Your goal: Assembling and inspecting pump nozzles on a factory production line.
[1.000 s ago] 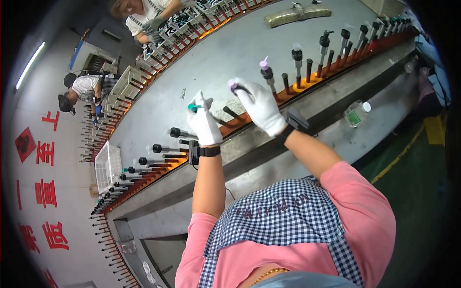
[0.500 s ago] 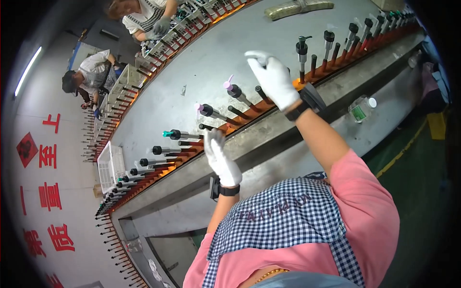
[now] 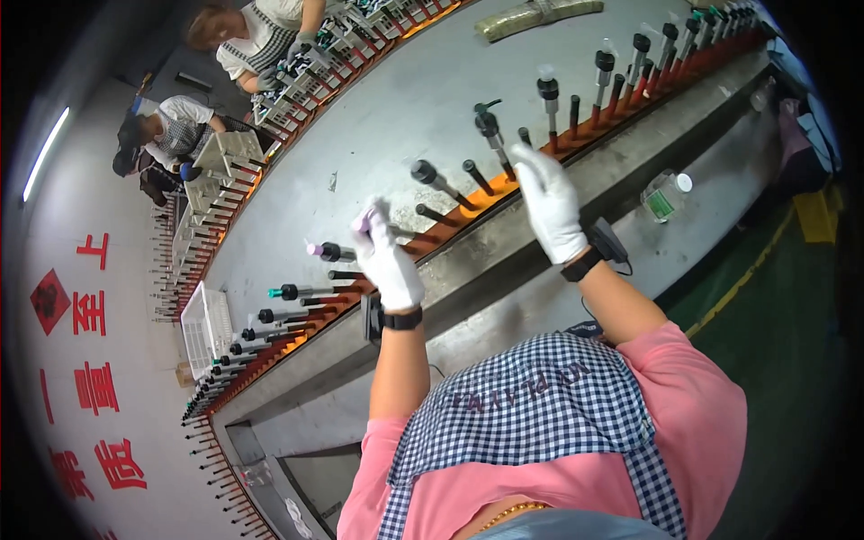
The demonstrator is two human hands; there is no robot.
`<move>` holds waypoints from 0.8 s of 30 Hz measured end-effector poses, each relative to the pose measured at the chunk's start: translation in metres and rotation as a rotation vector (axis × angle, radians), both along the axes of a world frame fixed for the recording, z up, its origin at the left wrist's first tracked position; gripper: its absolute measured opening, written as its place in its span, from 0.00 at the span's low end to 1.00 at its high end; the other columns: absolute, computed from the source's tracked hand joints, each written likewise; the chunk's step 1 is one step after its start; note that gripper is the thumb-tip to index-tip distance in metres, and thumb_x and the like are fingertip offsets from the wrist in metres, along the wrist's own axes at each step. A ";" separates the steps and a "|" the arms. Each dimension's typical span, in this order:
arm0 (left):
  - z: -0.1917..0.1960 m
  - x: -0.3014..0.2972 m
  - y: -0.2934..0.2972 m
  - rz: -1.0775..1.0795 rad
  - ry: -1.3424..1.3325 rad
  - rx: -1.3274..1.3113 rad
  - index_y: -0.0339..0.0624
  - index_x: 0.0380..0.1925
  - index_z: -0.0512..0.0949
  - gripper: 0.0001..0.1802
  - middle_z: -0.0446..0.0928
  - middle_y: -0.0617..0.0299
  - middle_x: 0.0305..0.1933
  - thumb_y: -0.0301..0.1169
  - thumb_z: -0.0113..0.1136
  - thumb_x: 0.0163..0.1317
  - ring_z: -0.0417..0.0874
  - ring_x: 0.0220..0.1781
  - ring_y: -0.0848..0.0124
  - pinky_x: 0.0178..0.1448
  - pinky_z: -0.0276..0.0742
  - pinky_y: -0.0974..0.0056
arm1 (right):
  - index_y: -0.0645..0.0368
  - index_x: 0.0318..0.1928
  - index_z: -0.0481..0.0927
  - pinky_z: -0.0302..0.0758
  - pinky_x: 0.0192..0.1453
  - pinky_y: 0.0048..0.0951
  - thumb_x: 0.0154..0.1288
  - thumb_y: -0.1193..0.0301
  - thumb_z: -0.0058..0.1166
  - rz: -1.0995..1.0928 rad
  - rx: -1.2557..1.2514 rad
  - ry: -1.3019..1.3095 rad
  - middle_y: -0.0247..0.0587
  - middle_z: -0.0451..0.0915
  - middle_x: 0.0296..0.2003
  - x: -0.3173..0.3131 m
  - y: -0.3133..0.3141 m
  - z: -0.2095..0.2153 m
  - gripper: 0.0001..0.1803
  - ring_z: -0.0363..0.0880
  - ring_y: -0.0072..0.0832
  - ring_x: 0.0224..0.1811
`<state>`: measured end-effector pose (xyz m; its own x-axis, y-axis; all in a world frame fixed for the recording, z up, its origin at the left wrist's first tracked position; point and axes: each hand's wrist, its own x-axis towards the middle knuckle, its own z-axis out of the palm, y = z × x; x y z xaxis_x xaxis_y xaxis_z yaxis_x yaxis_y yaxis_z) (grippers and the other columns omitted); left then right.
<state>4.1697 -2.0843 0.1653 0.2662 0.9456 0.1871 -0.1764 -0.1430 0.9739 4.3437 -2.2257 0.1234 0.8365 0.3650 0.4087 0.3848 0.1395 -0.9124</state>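
Observation:
My left hand (image 3: 389,259), in a white glove, is pinched on a small lilac piece (image 3: 364,219) just above the orange rail (image 3: 468,209) of black upright pegs. My right hand (image 3: 551,203), also gloved, reaches over the same rail with its fingers stretched out; its tips are by a short bare peg (image 3: 525,138) and nothing shows in its grasp. Several pegs along the rail carry dark caps, such as one (image 3: 423,171) between my hands. Another peg to the left carries a pink-tipped part (image 3: 326,251).
A long grey table (image 3: 396,108) runs behind the rail. A clear plastic bottle (image 3: 666,193) lies on the lower ledge at right, and a white basket (image 3: 205,328) stands at left. Two other people (image 3: 256,36) (image 3: 171,135) work at the far rail. A wrapped bundle (image 3: 535,16) lies at the top.
My right hand has come down from above the table to the rail. My left hand has risen from the ledge to the pegs. The view has shifted a little to the right.

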 end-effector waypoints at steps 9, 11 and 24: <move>-0.002 0.028 -0.088 -0.180 0.223 0.041 0.34 0.64 0.72 0.20 0.72 0.50 0.69 0.32 0.51 0.77 0.77 0.66 0.62 0.74 0.69 0.59 | 0.55 0.58 0.81 0.77 0.53 0.30 0.71 0.66 0.56 0.164 -0.274 -0.021 0.40 0.86 0.42 0.125 0.040 0.061 0.17 0.84 0.35 0.43; 0.007 0.073 -0.090 -0.271 0.232 0.111 0.32 0.69 0.66 0.25 0.69 0.48 0.72 0.30 0.51 0.77 0.72 0.71 0.61 0.76 0.65 0.58 | 0.53 0.55 0.84 0.78 0.50 0.27 0.73 0.63 0.54 0.271 -0.172 0.003 0.37 0.88 0.37 0.149 0.050 0.048 0.16 0.84 0.28 0.38; 0.032 0.190 -0.037 -0.188 0.179 -0.123 0.39 0.34 0.78 0.22 0.79 0.63 0.24 0.48 0.55 0.75 0.79 0.23 0.76 0.29 0.74 0.69 | 0.54 0.51 0.86 0.78 0.43 0.25 0.73 0.64 0.55 0.447 -0.183 0.003 0.42 0.88 0.39 0.148 0.039 0.062 0.13 0.85 0.29 0.37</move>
